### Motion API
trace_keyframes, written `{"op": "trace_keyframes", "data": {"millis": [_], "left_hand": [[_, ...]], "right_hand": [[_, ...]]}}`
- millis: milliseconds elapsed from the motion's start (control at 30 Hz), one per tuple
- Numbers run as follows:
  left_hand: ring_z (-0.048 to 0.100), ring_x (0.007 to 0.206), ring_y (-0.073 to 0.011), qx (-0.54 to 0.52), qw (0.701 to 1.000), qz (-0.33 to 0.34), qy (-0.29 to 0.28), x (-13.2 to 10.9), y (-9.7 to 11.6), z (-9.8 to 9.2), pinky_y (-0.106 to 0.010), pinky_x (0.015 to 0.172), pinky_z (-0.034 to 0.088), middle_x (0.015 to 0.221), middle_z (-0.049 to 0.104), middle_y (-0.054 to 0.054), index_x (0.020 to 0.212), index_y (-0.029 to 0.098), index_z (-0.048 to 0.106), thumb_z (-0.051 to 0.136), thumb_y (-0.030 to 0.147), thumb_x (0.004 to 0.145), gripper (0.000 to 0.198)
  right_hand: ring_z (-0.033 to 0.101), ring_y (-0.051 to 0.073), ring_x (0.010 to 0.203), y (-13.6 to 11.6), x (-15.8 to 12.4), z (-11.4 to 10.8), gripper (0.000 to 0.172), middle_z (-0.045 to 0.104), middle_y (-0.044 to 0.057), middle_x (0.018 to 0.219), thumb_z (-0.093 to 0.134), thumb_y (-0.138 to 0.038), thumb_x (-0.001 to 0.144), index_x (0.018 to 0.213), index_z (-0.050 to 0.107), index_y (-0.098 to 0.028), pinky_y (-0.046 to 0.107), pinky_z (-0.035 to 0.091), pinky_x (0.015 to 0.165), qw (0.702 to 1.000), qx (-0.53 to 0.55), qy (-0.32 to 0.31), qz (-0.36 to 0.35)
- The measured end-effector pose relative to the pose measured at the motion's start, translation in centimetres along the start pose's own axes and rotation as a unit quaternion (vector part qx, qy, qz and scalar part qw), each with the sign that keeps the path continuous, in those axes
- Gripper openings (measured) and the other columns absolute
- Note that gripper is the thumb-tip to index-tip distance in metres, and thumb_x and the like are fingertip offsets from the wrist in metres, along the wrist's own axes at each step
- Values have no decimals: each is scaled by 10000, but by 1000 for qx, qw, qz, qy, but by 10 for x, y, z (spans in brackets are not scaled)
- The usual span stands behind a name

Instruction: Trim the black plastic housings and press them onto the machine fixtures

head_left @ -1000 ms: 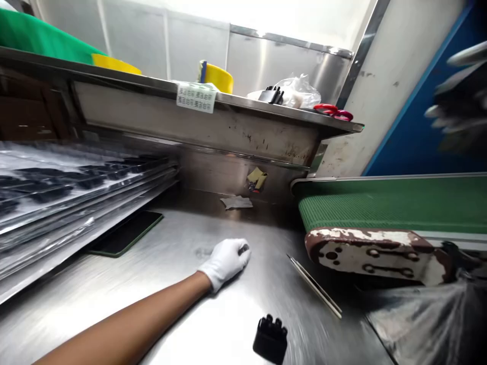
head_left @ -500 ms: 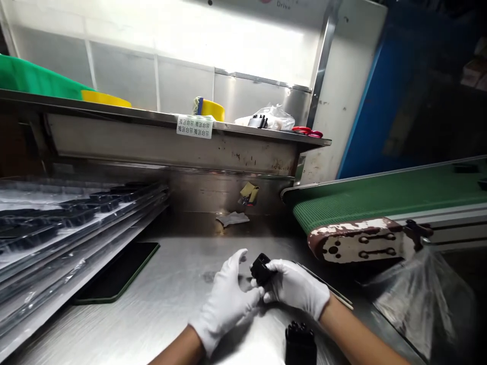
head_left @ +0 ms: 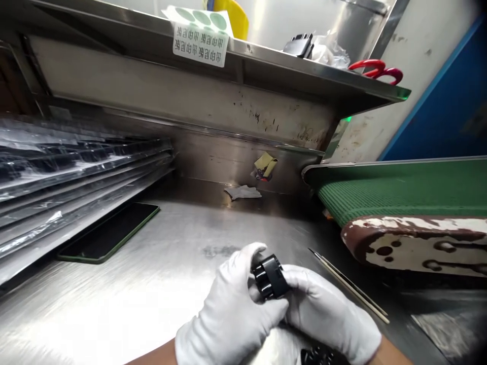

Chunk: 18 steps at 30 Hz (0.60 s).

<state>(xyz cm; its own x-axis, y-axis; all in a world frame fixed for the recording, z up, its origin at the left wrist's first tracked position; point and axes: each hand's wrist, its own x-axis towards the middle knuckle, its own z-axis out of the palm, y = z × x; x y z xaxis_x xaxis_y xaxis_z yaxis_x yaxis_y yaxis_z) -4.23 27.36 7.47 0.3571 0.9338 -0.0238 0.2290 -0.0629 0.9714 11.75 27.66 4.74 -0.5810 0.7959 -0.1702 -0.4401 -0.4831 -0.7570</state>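
Note:
A small black plastic part [head_left: 271, 276] with a row of rounded prongs on its left side is held just above the metal table. My left hand [head_left: 232, 309], in a white glove, closes round its left and lower side with thumb and fingers. From the right, my right hand [head_left: 323, 304], also gloved in white, grips the same part; some of its fingers are hidden behind. Below my right hand, at the bottom edge, a second black pronged part [head_left: 319, 356] shows only in part.
Stacked clear trays [head_left: 76, 167] of black parts stand left, beside a phone [head_left: 110, 233]. A green conveyor belt [head_left: 411, 192] juts in at right, near two thin sticks [head_left: 350, 286]. Overhead, a shelf [head_left: 266, 53] holds red-handled scissors [head_left: 375, 69]. A grey cloth scrap [head_left: 243, 192] lies at the back.
My left hand has closed onto the black part, which before only my right hand held. The part has turned, showing its prongs leftward. The view has tipped down and come closer.

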Motion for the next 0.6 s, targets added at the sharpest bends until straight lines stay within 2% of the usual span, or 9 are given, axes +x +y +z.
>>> {"op": "trace_keyframes", "data": {"millis": [167,267,367,433,500,600], "left_hand": [[469,630,-96,90,995,41,-4,6,1,-3,-228,593,415,691,495,45,688,194,428,631,98,697,224],[458,608,-94,45,998,40,-23,5,1,-3,-216,554,413,670,479,39,673,188,429,616,91,705,213],[471,610,-98,14,998,47,-25,4,1,-2,-210,541,418,681,504,22,694,170,486,598,93,725,140],[484,610,-99,0,998,51,-28,3,-1,-2,-208,541,429,697,534,11,739,156,535,598,119,754,74],[498,618,-99,1,998,56,-31,4,-1,-1,-200,547,439,712,556,7,765,153,547,601,139,772,56],[493,605,-91,36,998,54,-27,6,1,-1,-184,531,432,695,558,19,735,157,539,617,135,752,83]], "right_hand": [[583,115,1013,-12,-2,10,291,629,92,1093,425,-136,934,1037,694,-98,273,446,963,997,-69,9,29],[566,96,1009,-18,-5,15,289,618,64,1097,419,-208,967,1067,682,-140,236,458,945,992,-120,17,44],[555,72,941,-19,-7,12,230,625,28,1009,529,-308,933,1020,684,-162,184,456,932,976,-201,76,37],[550,66,798,-17,-7,9,264,611,17,844,578,-371,896,898,679,-127,156,473,787,965,-237,106,38],[503,53,635,-15,-5,6,348,547,3,687,577,-411,883,759,629,-91,140,407,589,961,-249,113,44],[454,32,548,-11,-3,5,352,510,-11,622,573,-380,882,694,564,-82,132,322,512,959,-255,122,38]]}}
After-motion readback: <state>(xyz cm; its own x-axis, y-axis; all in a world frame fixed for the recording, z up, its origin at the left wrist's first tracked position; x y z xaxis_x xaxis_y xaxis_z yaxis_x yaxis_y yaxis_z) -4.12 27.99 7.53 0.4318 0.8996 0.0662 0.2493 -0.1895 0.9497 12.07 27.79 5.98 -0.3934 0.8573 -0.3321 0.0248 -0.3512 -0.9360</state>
